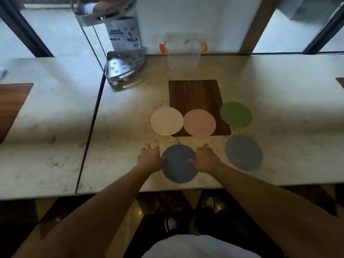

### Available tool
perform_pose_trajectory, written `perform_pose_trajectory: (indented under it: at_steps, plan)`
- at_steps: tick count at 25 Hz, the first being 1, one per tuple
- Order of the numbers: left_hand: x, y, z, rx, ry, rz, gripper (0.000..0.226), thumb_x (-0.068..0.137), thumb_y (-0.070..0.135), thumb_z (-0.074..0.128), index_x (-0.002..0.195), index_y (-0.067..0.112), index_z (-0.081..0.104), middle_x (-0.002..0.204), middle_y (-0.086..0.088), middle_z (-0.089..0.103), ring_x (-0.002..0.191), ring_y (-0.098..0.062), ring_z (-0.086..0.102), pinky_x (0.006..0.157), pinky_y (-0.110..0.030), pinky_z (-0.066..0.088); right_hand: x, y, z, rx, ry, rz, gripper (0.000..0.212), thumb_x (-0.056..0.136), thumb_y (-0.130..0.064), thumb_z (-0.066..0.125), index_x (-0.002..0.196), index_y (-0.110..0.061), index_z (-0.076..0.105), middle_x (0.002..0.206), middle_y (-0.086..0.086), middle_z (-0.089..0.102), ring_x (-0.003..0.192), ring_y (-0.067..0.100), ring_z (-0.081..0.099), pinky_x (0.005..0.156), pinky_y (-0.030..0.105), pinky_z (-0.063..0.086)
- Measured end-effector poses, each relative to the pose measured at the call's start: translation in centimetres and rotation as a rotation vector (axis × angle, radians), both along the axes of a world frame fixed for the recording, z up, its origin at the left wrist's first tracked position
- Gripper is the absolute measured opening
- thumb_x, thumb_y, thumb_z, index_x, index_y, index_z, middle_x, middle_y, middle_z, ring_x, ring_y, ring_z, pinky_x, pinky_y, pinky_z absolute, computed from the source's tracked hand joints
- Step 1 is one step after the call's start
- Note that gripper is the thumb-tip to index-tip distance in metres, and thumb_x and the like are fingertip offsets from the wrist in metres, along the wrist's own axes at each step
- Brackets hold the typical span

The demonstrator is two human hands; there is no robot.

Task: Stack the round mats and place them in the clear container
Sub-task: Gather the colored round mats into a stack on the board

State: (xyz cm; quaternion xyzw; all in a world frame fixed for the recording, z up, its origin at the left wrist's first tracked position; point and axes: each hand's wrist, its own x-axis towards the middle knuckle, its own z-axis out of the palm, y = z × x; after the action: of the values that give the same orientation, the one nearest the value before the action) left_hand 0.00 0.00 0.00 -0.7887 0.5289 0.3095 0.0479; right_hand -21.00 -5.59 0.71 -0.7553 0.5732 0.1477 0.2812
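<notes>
- Head view looks down on a pale marble-patterned desk (279,86); both hands flank the nearer blue-grey round mat (179,164) at lower centre of the frame.
- Left hand (150,158) touches the mat's left edge and right hand (205,159) its right edge, fingers spread flat; neither grip is closed around the mat, which lies flat on the desk.
- Four more mats lie unstacked: a cream round mat (166,120) and a pink round mat (199,122) at centre, just beside each other, a green round mat (236,114) to the right, and a second blue-grey round mat (243,152) at lower right.
- The pink mat rests on a dark wooden rectangular board (193,94); the cream and green mats overlap its edges.
- The clear plastic container with orange clips (183,51) stands at upper centre, well apart from the mats.
- Risk, as I judge it: the thin mat may slide rather than lift, since flat fingers have no edge to catch.
- Risk: the container's mouth looks narrow for the mats, so a stack could jam or need bending.
- A perforated metal corner rack (124,67) stands at upper left; windows run behind the desk.
</notes>
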Motion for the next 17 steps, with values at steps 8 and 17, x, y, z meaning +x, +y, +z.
perform_pose_trajectory:
  at_steps: [8, 17]
  plan:
    - [-3.4, 1.3, -0.4, -0.077, 0.126, 0.152, 0.022, 0.088, 0.027, 0.062, 0.087, 0.005, 0.06, 0.089, -0.013, 0.057, 0.11, -0.034, 0.047, 0.092, -0.044, 0.047, 1.0, 3.0, -1.8, -0.116, -0.068, -0.279, 0.053, 0.086, -0.034, 0.069, 0.123, -0.003, 0.047, 0.128, 0.017, 0.044, 0.108, 0.029, 0.052, 0.086, 0.038, 0.051]
    - [-4.9, -1.6, -1.1, -0.176, 0.488, 0.893, 0.02, 0.084, 0.012, 0.07, 0.103, 0.008, 0.066, 0.108, -0.013, 0.068, 0.099, -0.029, 0.064, 0.09, -0.047, 0.055, -3.1, 0.1, -2.6, 0.031, -0.437, -0.624, 0.013, 0.088, -0.015, 0.062, 0.096, -0.009, 0.071, 0.094, 0.002, 0.07, 0.089, 0.021, 0.064, 0.074, 0.028, 0.05]
